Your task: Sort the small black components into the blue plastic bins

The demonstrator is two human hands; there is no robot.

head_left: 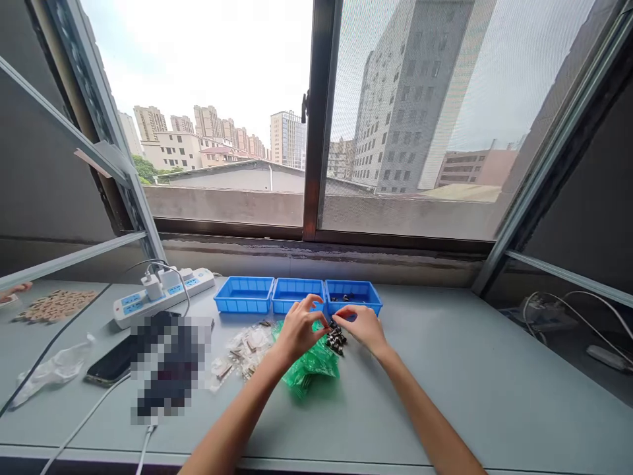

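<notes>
My left hand [301,328] hovers above a green plastic bag [311,369], thumb and index finger curled into a pinch. Facing it, my right hand [363,328] pinches with its fingertips close to those of the left. Whatever lies between the fingertips is too small to name. Just below them is a pile of small black and silver parts [336,340] at the bag's edge. Behind the hands stand a right blue bin [376,305] with a few dark parts in it, a middle blue bin [291,285] and a left blue bin [242,307].
Several small clear bags [242,349] lie left of the green bag. Further left are a phone [111,359], a blurred-out item [171,369], a white power strip [165,297] with cables, and crumpled clear plastic [54,369]. Metal frame posts [514,191] rise beside the window.
</notes>
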